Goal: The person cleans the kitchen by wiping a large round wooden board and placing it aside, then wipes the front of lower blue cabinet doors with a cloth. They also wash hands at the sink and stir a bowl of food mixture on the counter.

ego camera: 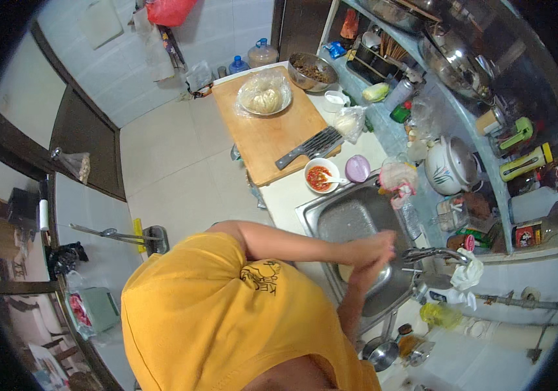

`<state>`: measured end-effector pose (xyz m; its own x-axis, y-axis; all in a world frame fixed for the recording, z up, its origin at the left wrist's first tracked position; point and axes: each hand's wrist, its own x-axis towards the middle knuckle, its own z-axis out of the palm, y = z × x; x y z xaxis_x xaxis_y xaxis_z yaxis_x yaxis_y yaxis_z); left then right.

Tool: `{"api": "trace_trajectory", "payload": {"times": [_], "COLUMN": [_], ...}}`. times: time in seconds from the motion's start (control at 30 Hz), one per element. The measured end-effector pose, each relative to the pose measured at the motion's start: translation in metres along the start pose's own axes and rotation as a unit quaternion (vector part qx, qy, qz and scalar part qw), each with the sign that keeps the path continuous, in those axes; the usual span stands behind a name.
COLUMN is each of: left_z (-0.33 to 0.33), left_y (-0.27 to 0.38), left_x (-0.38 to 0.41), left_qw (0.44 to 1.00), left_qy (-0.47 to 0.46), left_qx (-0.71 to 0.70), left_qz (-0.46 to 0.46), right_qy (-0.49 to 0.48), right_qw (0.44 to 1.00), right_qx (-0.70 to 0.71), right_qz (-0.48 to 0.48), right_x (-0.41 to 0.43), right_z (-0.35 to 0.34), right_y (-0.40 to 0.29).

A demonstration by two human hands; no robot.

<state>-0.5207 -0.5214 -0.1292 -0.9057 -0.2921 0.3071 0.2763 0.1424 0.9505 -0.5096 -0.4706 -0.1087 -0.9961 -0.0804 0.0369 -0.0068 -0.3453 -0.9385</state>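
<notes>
Over the stainless steel sink, my left hand and my right hand are pressed together and blurred. Their overlap hides the fingers, so I cannot tell whether anything lies between them. Beneath them a pale round thing, maybe a bowl, shows in part inside the sink. The metal faucet reaches in just beyond my fingers, with a white cloth hanging at its base. On the counter edge are a white bowl of chopped red chili sauce with a spoon, and a purple round item.
A wooden board carries plastic-covered dough on a plate and a slotted cleaver. Behind it stands a metal bowl of dark filling. A lidded white pot sits on the shelf. A small saucepan is beside the sink.
</notes>
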Motion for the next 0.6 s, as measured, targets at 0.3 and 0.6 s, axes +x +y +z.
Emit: {"api": "trace_trajectory", "payload": {"times": [0.3,0.6], "left_z": [-0.130,-0.424], "left_y": [0.040,-0.032], "left_x": [0.061,0.060], "left_qw": [0.857,0.908], "left_qy": [-0.392,-0.236], "left_qx": [0.009,0.308], "left_qz": [0.333,0.155], "right_qy": [0.025,0.198], "right_qw": [0.939,0.959], "right_qx": [-0.281,-0.157], "right_qz": [-0.197,0.128], "right_x": [-0.028,-0.077], "right_z": [0.045,0.147], "right_y": [0.017,0.115]}}
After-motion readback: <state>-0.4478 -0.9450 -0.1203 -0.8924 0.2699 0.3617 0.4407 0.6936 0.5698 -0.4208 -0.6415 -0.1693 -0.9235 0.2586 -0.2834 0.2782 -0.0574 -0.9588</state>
